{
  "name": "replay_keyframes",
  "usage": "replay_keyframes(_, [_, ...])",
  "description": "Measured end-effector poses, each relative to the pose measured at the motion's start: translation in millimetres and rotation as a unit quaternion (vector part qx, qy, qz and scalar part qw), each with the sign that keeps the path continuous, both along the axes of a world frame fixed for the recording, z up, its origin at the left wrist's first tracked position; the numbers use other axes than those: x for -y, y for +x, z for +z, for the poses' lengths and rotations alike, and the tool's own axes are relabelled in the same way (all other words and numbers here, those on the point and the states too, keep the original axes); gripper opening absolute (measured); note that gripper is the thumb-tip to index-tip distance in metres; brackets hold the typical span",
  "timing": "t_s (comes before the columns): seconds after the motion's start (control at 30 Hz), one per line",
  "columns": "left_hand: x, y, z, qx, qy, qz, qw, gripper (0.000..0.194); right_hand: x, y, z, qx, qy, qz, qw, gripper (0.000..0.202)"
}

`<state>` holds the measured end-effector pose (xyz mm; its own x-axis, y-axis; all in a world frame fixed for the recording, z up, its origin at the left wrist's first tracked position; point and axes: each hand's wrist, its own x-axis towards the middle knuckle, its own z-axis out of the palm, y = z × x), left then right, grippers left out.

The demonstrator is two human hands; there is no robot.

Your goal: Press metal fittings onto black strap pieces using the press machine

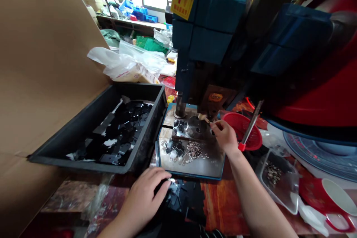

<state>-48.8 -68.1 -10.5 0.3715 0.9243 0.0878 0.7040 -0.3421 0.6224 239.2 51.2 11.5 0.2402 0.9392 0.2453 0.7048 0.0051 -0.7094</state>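
My right hand (224,134) reaches under the press head, thumb and fingers pinched on a slim tan, stick-like piece (204,118) whose kind I cannot make out. That piece lies over the round metal die (196,127) on the press bed. My left hand (150,189) is at the front edge of the bed, thumb and forefinger closed on a small shiny metal piece (172,180). Beneath it lie flat black plates (189,197). A heap of small metal parts (193,149) and some dark plates (173,150) rest on the steel tray (206,169).
A black bin (129,158) of dark plates stands left, beside a tall cardboard sheet (47,63). The blue press (210,26) looms above. To the right are a red bowl (258,143), a lever (252,124), a clear tub (291,189) of small parts and a red mug (315,193).
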Motion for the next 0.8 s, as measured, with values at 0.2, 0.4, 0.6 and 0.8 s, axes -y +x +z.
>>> replay_keyframes(0.2, [9.5,-11.1,-19.1,-0.092,-0.085,-0.094,0.988,0.048,39.6,63.5,-10.8,0.05,0.042,-0.187,0.98,0.043])
replay_keyframes(0.4, [-4.2,-8.3,-25.7,-0.128,-0.141,-0.093,0.977,0.026,77.5,31.9,-21.7,0.095,0.035,0.05,0.994,0.025])
replay_keyframes(0.6, [-4.5,-3.7,-21.0,-0.131,-0.119,-0.101,0.979,0.017,87.3,-11.7,-27.1,0.213,0.01,0.157,0.964,0.018])
replay_keyframes(0.8, [-1.5,-7.0,-17.5,-0.153,-0.12,-0.053,0.979,0.022,80.7,-6.7,-23.6,0.232,0.003,0.138,0.963,0.018])
